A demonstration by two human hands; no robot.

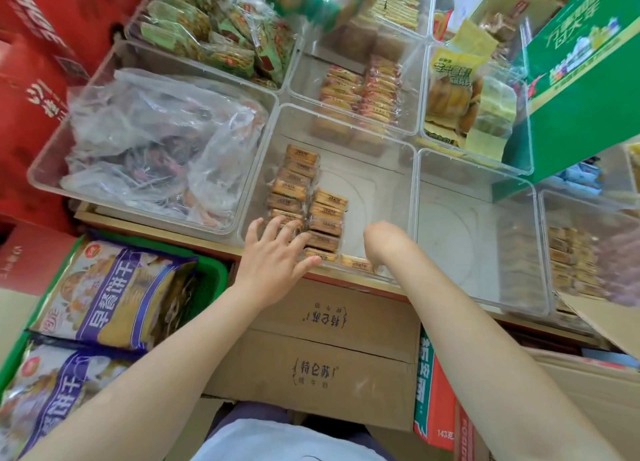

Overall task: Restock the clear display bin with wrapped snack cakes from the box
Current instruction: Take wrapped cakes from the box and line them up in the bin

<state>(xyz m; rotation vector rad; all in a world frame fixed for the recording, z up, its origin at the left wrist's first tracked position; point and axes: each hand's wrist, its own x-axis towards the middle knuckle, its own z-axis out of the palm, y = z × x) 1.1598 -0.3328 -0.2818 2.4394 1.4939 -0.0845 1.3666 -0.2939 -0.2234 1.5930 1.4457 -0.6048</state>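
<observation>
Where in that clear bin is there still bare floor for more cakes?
In the clear bin, the floor is bare right of the snack cakes, up to its right wall. Crowded: the near-left corner, where the left hand presses the stacks and the right hand dips in.

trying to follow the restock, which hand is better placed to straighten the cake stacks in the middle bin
Left. The left hand already rests with spread fingers against the snack cakes; the right hand is bent down at the clear bin front wall, its fingers hidden.

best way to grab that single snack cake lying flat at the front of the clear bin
Pinch the lone snack cake across its short sides from above. It lies flat on the clear bin floor against the front wall, so only the top is open.
</observation>
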